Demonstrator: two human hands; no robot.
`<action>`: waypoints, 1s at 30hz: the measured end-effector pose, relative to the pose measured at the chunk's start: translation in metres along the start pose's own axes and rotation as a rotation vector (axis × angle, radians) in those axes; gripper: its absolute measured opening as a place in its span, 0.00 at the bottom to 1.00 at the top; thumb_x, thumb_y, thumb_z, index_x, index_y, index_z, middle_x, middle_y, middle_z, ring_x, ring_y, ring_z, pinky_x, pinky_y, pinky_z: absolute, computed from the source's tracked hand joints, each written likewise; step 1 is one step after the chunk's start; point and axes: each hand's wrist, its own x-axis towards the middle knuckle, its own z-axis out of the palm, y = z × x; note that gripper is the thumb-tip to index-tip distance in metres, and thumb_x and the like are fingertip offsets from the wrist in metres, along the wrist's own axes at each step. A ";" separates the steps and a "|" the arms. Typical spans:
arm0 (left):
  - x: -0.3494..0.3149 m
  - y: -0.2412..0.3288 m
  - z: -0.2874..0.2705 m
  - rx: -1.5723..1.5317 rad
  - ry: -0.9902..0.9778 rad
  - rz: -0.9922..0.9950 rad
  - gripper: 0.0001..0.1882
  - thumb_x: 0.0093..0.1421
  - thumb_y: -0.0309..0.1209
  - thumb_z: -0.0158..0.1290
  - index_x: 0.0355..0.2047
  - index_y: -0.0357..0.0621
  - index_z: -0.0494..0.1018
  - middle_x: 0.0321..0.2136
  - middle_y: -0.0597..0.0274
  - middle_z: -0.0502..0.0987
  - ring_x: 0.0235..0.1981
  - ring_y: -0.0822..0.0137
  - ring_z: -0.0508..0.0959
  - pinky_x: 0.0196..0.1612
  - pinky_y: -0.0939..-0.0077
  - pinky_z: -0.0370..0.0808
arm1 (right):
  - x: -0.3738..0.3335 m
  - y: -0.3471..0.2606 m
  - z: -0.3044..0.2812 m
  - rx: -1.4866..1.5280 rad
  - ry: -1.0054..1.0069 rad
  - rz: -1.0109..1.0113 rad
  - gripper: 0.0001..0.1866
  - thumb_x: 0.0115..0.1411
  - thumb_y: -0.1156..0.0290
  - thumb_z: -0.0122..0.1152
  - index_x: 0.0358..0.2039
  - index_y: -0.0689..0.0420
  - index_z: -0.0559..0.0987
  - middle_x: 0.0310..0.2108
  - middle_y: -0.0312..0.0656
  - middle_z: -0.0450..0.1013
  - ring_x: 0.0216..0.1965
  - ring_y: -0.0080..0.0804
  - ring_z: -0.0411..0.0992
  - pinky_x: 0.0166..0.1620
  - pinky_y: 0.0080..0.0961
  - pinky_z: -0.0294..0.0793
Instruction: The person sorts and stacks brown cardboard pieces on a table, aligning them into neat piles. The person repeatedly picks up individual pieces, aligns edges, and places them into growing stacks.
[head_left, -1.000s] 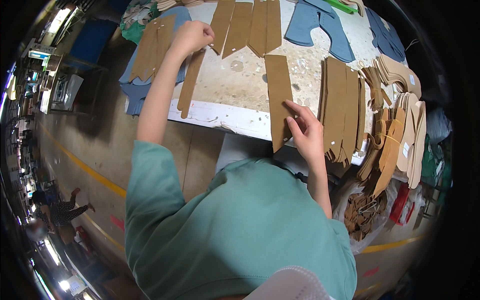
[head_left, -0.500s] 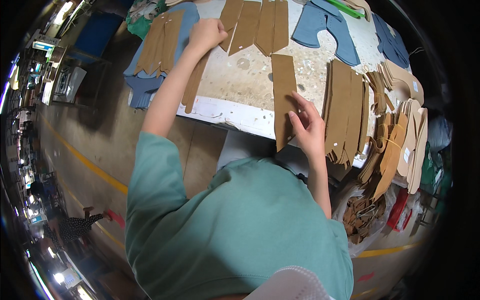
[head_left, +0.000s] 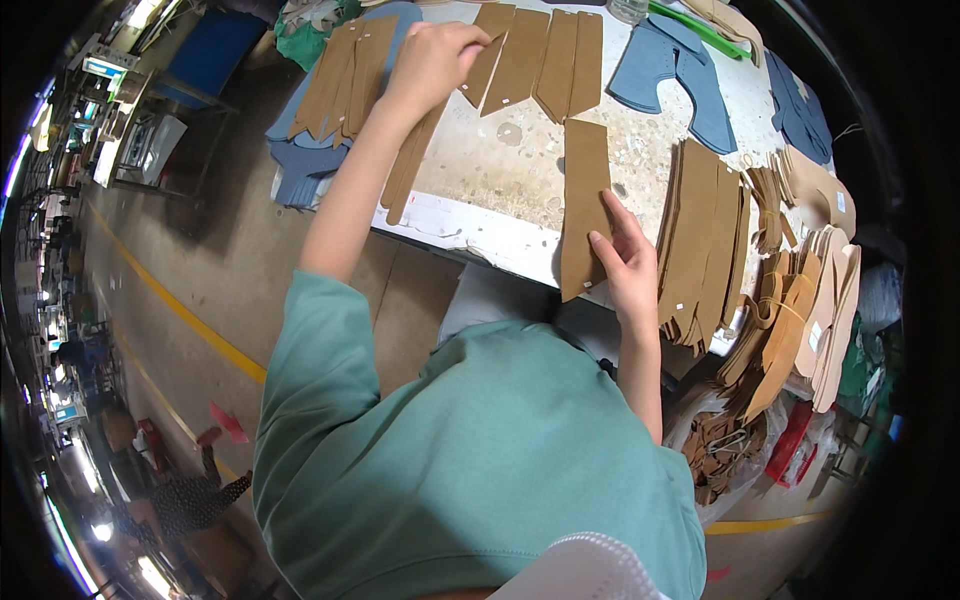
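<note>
My left hand (head_left: 432, 68) reaches to the far side of the worktable, its thumb and fingers closed at the edge of a brown leather strip (head_left: 484, 76), leftmost in a row of pointed brown strips (head_left: 520, 60). My right hand (head_left: 630, 262) rests at the right edge of a single brown strip (head_left: 586, 165), thumb and index finger stretched apart. That strip lies lengthwise toward me, its pointed near end at the table's front edge. To the right of this hand stands a thick stack of similar brown strips (head_left: 702, 235), fanned at the near end.
Blue cut pieces (head_left: 640, 75) lie at the back, beside a green strip-like tool (head_left: 710, 38). More brown strips (head_left: 340, 75) lie on blue pieces at left. Bundled tan pieces (head_left: 785, 310) crowd the right edge, above a bag of brown scraps (head_left: 715, 450).
The whole view has shifted slightly to the right. My left hand has come closer to the leftmost strip's edge, fingers now on it. My right hand stays by the single strip.
</note>
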 end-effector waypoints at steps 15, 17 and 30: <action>-0.101 0.116 -0.061 -0.721 -0.520 -0.290 0.17 0.56 0.29 0.61 0.47 0.43 0.77 0.35 0.57 0.80 0.35 0.68 0.80 0.40 0.75 0.76 | -0.006 -0.079 -0.021 0.271 -0.091 -0.045 0.28 0.62 0.78 0.57 0.63 0.65 0.67 0.56 0.47 0.71 0.50 0.24 0.72 0.53 0.21 0.71; -0.104 0.114 -0.046 -0.533 -0.297 -0.475 0.18 0.57 0.31 0.61 0.48 0.42 0.76 0.40 0.57 0.79 0.36 0.66 0.80 0.40 0.74 0.77 | 0.001 -0.071 -0.012 0.295 -0.054 -0.144 0.29 0.61 0.79 0.56 0.64 0.64 0.65 0.55 0.44 0.72 0.45 0.18 0.72 0.49 0.18 0.72; -0.139 0.118 -0.009 -0.176 -0.336 -0.393 0.30 0.57 0.45 0.61 0.59 0.52 0.70 0.62 0.63 0.68 0.66 0.56 0.62 0.67 0.38 0.45 | 0.002 0.006 0.019 -0.188 -0.007 -0.124 0.29 0.56 0.84 0.60 0.60 0.60 0.71 0.49 0.41 0.71 0.33 0.20 0.73 0.38 0.16 0.75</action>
